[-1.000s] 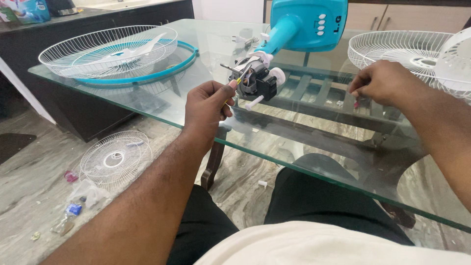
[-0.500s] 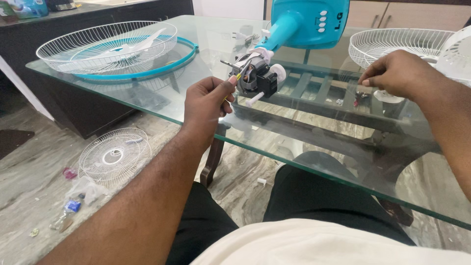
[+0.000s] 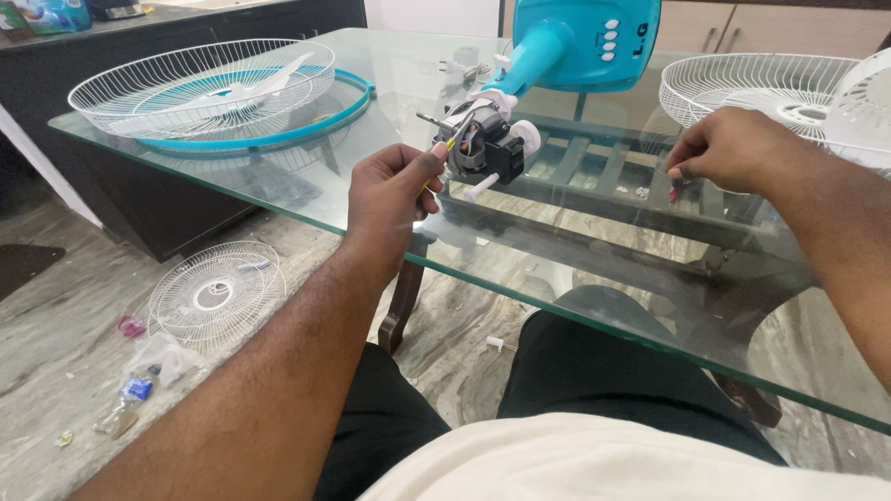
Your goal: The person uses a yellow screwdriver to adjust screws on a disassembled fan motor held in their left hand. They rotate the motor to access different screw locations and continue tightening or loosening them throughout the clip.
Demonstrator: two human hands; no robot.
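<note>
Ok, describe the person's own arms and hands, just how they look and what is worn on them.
Both arms are bare as far as the view shows: no sleeve reaches the forearms or wrists. The left hand and right hand wear no gloves, and no watch, band or ring shows. The left forearm has fine hair. Lower in view are a pale cream shirt and black trousers.

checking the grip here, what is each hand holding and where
Left hand pinches wires at the fan motor's near side. Right hand pinches something small on the glass table; what it is cannot be told.

Glass table (image 3: 306, 199) (2 fan grilles (image 3: 200, 79))
</note>
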